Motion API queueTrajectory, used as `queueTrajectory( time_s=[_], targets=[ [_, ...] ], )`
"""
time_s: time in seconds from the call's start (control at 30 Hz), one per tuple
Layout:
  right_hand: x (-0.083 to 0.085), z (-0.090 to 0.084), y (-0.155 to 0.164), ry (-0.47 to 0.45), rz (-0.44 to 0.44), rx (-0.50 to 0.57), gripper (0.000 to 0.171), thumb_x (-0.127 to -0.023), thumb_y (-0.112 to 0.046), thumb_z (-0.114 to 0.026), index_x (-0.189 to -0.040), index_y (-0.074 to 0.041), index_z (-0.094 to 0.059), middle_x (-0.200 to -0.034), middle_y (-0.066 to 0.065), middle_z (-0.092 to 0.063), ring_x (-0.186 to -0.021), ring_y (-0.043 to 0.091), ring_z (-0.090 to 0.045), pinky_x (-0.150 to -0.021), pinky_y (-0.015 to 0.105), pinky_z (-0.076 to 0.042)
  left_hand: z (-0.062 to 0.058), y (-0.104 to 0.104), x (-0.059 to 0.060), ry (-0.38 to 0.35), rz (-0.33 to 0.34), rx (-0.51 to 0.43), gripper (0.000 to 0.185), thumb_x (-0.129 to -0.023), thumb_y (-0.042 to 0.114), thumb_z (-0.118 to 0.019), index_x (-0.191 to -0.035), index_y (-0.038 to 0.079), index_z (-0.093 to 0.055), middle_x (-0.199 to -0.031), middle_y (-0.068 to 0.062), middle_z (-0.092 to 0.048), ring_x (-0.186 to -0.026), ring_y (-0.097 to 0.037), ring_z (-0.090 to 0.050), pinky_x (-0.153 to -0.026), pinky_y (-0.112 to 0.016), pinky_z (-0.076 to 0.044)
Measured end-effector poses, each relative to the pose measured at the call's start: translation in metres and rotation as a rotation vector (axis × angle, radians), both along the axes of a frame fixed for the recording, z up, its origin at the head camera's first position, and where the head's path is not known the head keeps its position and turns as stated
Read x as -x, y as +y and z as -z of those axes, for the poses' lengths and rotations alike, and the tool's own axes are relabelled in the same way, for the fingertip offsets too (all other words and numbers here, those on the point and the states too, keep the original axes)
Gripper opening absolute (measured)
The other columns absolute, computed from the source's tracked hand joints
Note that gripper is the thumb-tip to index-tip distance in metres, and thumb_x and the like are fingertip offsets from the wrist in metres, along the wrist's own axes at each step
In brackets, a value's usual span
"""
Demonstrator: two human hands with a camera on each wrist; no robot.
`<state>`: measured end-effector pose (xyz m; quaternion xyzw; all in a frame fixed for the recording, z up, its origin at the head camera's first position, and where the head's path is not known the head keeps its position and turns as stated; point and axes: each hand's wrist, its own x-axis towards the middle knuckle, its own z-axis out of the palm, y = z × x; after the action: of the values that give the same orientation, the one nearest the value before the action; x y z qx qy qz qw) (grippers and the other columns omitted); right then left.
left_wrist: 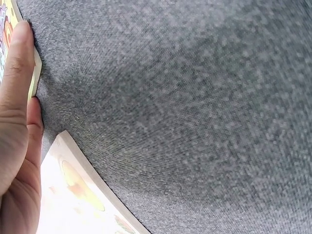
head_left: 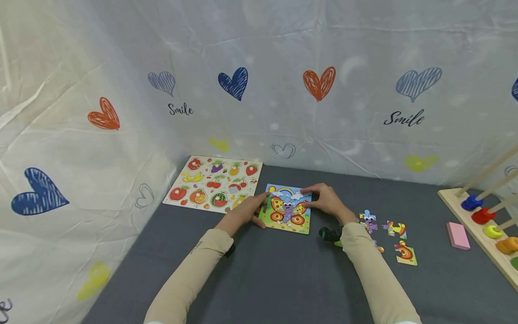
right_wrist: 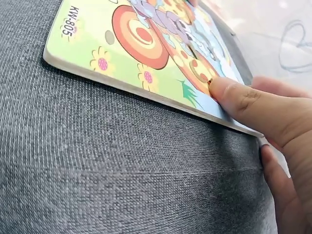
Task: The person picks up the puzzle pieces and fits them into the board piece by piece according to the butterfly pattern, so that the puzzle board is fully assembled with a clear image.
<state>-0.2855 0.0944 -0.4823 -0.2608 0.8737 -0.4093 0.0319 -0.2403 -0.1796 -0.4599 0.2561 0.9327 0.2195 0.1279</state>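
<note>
Butterfly puzzle board [head_left: 286, 209] flat on the grey cloth table [head_left: 263, 270], just right of the fruit peg board [head_left: 213, 183] and nearly touching its corner; roughly square, so no clear long axis; picture upright as seen from the head view, rainbow and sun at the far edge, flowers and grass at the near edge; slightly skewed, near edge drifting right.

Left hand [head_left: 247, 210] at the board's left edge, thumb laid on the near left part of the picture, fingers straight along the side, in the left wrist view pressed flat against the rim [left_wrist: 34, 73]; pressing rather than gripping.

Right hand [head_left: 325, 200] at the right edge, fingers stretched over the far right corner; in the right wrist view the thumb tip [right_wrist: 234, 95] resting on the butterfly's wing, other fingers below the edge; whether curled under cannot be told.

Loose puzzle pieces [head_left: 398, 243] well right of the board; pink block [head_left: 458, 235] and wooden ring stacker [head_left: 485, 225] farther right.
</note>
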Motion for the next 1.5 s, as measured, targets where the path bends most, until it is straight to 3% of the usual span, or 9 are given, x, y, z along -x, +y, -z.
queueTrajectory(
  time_s=[0.17, 0.37, 0.6, 0.9, 1.17, 1.3, 1.4, 1.5],
  targets=[
    [-0.002, 0.002, 0.003, 0.019, 0.006, -0.011, 0.041, -0.069, -0.024, -0.078, -0.105, -0.007, -0.068, -0.102, 0.008, -0.064, -0.097, 0.024, -0.054, -0.085, 0.043, -0.039, 0.002, 0.001, -0.001, -0.013, -0.002, -0.015, 0.099, -0.059, 0.024, -0.082, -0.139, 0.003, -0.028, -0.101, -0.006, -0.050, -0.074, -0.018, -0.045, -0.073, -0.031, -0.038],
    [-0.006, 0.001, 0.008, -0.056, 0.075, 0.097, 0.041, -0.070, -0.024, -0.077, -0.105, -0.006, -0.066, -0.103, 0.009, -0.063, -0.094, 0.022, -0.059, -0.081, 0.039, -0.045, 0.001, 0.002, -0.001, -0.018, -0.021, 0.008, 0.099, -0.059, 0.026, -0.082, -0.139, 0.004, -0.028, -0.104, -0.004, -0.050, -0.076, -0.016, -0.045, -0.075, -0.031, -0.039],
    [-0.008, 0.004, 0.016, -0.099, 0.110, 0.186, 0.036, -0.072, -0.021, -0.075, -0.103, -0.003, -0.066, -0.090, 0.009, -0.066, -0.079, 0.017, -0.062, -0.077, 0.040, -0.046, -0.001, 0.001, 0.000, -0.014, -0.012, 0.032, 0.099, -0.060, 0.029, -0.081, -0.139, 0.004, -0.027, -0.102, -0.004, -0.050, -0.077, -0.016, -0.044, -0.077, -0.030, -0.038],
    [-0.009, 0.002, 0.015, -0.028, 0.151, 0.147, 0.033, -0.072, -0.016, -0.075, -0.101, -0.002, -0.068, -0.090, 0.011, -0.066, -0.078, 0.018, -0.063, -0.076, 0.039, -0.048, 0.000, 0.001, 0.001, -0.012, -0.013, 0.026, 0.097, -0.061, 0.028, -0.081, -0.139, 0.005, -0.028, -0.103, -0.004, -0.050, -0.078, -0.016, -0.044, -0.077, -0.031, -0.038],
    [-0.009, -0.003, 0.004, 0.064, 0.181, 0.058, 0.032, -0.071, -0.016, -0.076, -0.097, -0.001, -0.069, -0.082, 0.009, -0.067, -0.076, 0.021, -0.063, -0.076, 0.042, -0.046, -0.001, 0.002, 0.001, 0.011, 0.005, 0.011, 0.098, -0.061, 0.028, -0.081, -0.138, 0.003, -0.027, -0.115, -0.009, -0.050, -0.094, -0.020, -0.048, -0.089, -0.034, -0.037],
    [-0.008, -0.001, 0.003, 0.070, 0.194, 0.052, 0.032, -0.071, -0.017, -0.076, -0.097, -0.001, -0.069, -0.081, 0.009, -0.067, -0.075, 0.021, -0.063, -0.077, 0.043, -0.045, -0.001, 0.001, 0.001, 0.035, 0.035, 0.017, 0.074, -0.062, 0.029, -0.081, -0.118, 0.003, -0.042, -0.134, -0.013, -0.038, -0.094, -0.022, -0.048, -0.086, -0.035, -0.038],
    [-0.008, 0.000, 0.002, 0.069, 0.188, 0.055, 0.032, -0.071, -0.017, -0.076, -0.098, -0.001, -0.068, -0.081, 0.009, -0.067, -0.075, 0.021, -0.063, -0.077, 0.043, -0.045, -0.001, 0.000, 0.001, 0.042, 0.057, 0.034, 0.061, -0.063, 0.029, -0.080, -0.105, 0.003, -0.044, -0.144, -0.014, -0.025, -0.097, -0.024, -0.048, -0.086, -0.035, -0.038],
    [-0.009, 0.001, 0.002, 0.060, 0.193, 0.058, 0.032, -0.072, -0.018, -0.076, -0.098, -0.002, -0.069, -0.081, 0.008, -0.067, -0.076, 0.020, -0.062, -0.078, 0.042, -0.045, -0.002, -0.001, 0.001, 0.025, 0.053, 0.051, 0.077, -0.063, 0.031, -0.079, -0.123, 0.003, -0.040, -0.143, -0.012, -0.027, -0.104, -0.023, -0.048, -0.090, -0.035, -0.037]
  ],
)
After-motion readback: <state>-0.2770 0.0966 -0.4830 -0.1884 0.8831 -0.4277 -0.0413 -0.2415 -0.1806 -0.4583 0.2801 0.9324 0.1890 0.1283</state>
